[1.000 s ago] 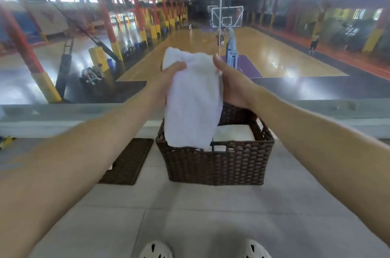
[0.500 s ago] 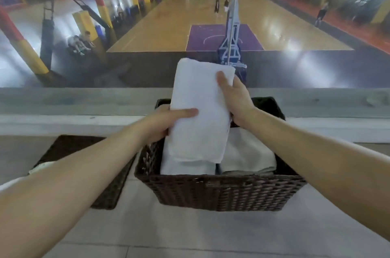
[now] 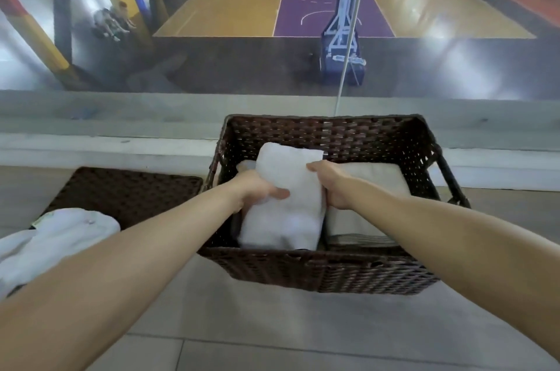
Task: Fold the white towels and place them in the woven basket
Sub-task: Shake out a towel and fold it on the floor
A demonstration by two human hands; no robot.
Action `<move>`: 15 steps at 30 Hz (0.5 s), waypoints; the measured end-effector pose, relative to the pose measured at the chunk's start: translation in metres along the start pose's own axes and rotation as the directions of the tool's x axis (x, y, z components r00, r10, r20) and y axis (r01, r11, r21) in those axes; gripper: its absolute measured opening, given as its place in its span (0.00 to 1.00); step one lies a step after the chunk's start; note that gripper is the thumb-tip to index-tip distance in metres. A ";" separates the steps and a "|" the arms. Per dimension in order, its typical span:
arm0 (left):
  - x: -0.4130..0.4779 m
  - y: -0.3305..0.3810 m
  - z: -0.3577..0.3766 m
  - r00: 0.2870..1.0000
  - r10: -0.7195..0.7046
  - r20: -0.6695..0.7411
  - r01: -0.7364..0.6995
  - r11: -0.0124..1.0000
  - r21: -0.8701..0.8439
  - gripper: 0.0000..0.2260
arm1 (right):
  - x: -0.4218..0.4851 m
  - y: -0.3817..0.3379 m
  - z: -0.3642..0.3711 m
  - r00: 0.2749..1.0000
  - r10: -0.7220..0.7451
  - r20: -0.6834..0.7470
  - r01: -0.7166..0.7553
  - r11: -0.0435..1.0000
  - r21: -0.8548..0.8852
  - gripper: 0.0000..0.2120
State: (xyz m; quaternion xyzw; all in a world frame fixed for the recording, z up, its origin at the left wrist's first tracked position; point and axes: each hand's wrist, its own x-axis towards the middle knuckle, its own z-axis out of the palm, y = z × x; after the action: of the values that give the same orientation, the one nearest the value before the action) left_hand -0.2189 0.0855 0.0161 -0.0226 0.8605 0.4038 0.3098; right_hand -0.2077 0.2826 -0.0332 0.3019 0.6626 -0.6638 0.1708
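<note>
While both hands (image 3: 257,191) grip, towel (image 3: 288,204) lies lengthwise — front-to-back.

Basket (image 3: 330,273) open above; towels (image 3: 363,219) fill floor.

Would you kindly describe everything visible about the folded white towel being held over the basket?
The folded white towel is a thick, soft, terry-looking oblong, folded into a neat rectangle with rounded edges. It lies lengthwise in the left half of the dark woven basket, its far end tilted slightly up. The left hand grips its left edge, thumb on top, and the right hand grips its right edge. It sits beside a cream folded towel, with another white layer showing beneath it.
</note>
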 end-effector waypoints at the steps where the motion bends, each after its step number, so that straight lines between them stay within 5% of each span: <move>1: 0.004 0.001 -0.002 0.999 0.033 -0.026 -0.029 0.988 0.149 0.53 | 0.007 0.000 0.001 1.000 0.009 -0.006 -0.009 1.000 0.012 0.18; 3: 0.007 0.003 -0.007 0.993 0.109 -0.033 -0.080 0.873 0.481 0.68 | 0.013 0.002 0.004 1.000 -0.007 -0.008 0.007 1.000 0.007 0.15; 6: 0.014 -0.003 -0.012 0.943 0.306 0.132 -0.268 0.460 0.846 0.65 | 0.026 0.004 0.006 0.997 -0.073 0.002 0.073 0.992 -0.103 0.20; 8: 0.025 -0.010 -0.011 0.927 0.294 0.231 -0.319 0.298 0.900 0.61 | 0.022 0.000 0.005 0.982 -0.178 -0.068 0.130 0.884 -0.448 0.27; 10: 0.031 -0.012 -0.008 0.936 0.262 0.235 -0.299 0.235 0.925 0.60 | 0.007 -0.007 0.000 0.902 -0.421 -0.092 0.177 0.556 -0.812 0.28; 12: 0.034 -0.010 -0.005 0.944 0.258 0.207 -0.264 0.215 0.940 0.60 | -0.012 -0.006 -0.006 0.765 -0.635 0.107 0.297 0.201 -0.934 0.38; 14: 0.034 -0.010 -0.002 0.947 0.262 0.186 -0.244 0.206 0.948 0.61 | -0.022 0.001 -0.013 0.752 -0.520 0.405 0.407 -0.117 -0.906 0.51; 15: 0.032 -0.009 -0.001 0.945 0.271 0.185 -0.243 0.200 0.949 0.61 | -0.021 0.008 -0.015 0.790 -0.400 0.465 0.439 -0.161 -0.884 0.56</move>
State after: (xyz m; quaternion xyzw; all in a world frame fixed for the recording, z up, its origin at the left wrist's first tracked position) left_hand -0.2428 0.0852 -0.0076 0.3098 0.9202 -0.1612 0.1768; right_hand -0.1835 0.2935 -0.0254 -0.1465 0.9822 -0.0325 0.1133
